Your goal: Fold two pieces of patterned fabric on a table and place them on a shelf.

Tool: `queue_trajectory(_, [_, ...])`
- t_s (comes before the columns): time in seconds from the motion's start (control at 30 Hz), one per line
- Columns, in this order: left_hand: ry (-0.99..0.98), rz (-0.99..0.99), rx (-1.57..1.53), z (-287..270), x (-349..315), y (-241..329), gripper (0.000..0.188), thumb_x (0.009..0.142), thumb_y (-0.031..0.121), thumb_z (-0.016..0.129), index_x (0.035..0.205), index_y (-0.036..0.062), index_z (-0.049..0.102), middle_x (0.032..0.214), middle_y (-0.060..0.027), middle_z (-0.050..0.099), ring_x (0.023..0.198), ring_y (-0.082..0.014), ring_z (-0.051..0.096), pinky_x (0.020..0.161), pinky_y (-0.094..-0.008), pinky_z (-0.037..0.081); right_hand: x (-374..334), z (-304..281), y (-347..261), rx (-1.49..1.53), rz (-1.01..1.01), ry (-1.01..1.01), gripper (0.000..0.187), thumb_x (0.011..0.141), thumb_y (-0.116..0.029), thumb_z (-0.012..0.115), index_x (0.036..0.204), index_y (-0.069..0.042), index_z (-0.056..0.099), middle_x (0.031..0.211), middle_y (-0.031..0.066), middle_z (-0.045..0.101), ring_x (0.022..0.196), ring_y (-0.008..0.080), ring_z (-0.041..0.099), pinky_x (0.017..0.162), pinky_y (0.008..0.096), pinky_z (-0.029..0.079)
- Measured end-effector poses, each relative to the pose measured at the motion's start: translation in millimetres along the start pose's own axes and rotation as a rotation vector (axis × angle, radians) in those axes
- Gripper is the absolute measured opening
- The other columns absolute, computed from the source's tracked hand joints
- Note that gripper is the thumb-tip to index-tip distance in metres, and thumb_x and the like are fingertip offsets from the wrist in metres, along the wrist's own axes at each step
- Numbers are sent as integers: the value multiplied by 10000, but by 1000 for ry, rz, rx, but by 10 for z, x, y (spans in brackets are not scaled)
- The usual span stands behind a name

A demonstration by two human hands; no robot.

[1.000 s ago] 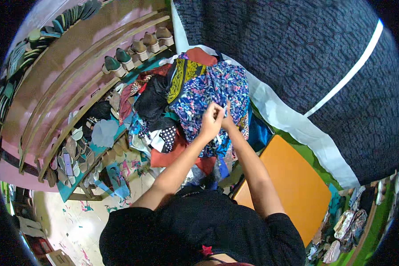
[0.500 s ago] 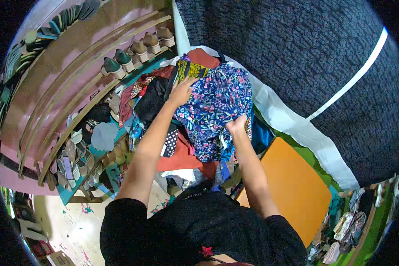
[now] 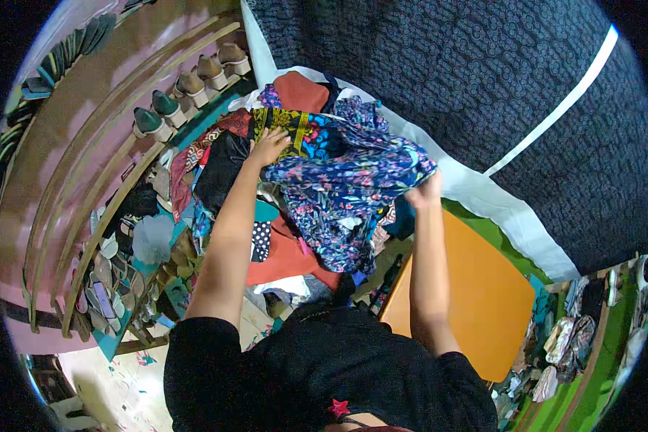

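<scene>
1. The left hand [image 3: 269, 147] lies with fingers spread wide on the yellow-and-black cloth [image 3: 270, 119], beside the floral cloth's left edge.
2. The right hand [image 3: 426, 190] is closed on the right edge of the floral cloth [image 3: 338, 180].
3. The floral cloth, blue with pink and white, lies bunched between the two hands, on top of the heap; its lower part hangs toward the person.
4. Left of it is a black cloth [image 3: 219, 173]; below lie a dotted cloth [image 3: 261, 241] and a rust cloth [image 3: 281, 261].
5. An orange panel [image 3: 475, 288] stands near the right forearm, and a dark curtain [image 3: 439, 72] hangs behind the heap.
6. On the left, green shoes [image 3: 149, 121] and brown shoes [image 3: 210, 70] line a rack [image 3: 115, 189].
</scene>
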State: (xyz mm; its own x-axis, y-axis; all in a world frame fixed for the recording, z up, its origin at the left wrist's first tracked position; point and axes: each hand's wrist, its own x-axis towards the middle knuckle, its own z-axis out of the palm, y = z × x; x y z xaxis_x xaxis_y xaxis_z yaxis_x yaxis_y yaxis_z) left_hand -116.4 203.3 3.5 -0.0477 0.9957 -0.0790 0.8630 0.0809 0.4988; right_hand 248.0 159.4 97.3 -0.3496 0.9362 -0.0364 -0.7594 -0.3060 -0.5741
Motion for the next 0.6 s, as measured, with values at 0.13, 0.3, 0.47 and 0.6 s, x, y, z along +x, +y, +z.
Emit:
queue_trajectory(0.13, [62,15,28,12,-9,10,668,693,610,441,1241,235,368,1364,14,192,1272,-235,93,972,-553,22,-202,172,-499,-4,-244,-65,373,813,-244,322,986,17,526,1010,157,545,943,277,515,854,400,400])
queue_trajectory(0.3, [106,10,52,3,-73,68,820,562,632,569,1245,228,363,1361,6,203,1271,-228,106,984,-532,28,-278,121,-979,58,-337,-214,393,794,-233,329,1002,51,505,1004,197,536,929,317,519,851,437,403])
queue_trajectory(0.47, [80,27,118,6,-54,-27,846,530,584,627,1250,237,350,1366,14,189,1272,-228,103,976,-549,36,-511,83,-1690,-79,-503,-435,427,792,-239,299,1034,67,472,1055,208,505,974,325,483,875,436,374])
queue_trajectory(0.6, [99,45,151,67,-24,2,825,538,568,636,1245,248,355,1360,19,207,1268,-229,122,972,-555,54,-1107,-32,-2636,-139,-630,-432,472,785,-236,252,1093,71,436,1128,221,454,1060,340,420,931,448,314])
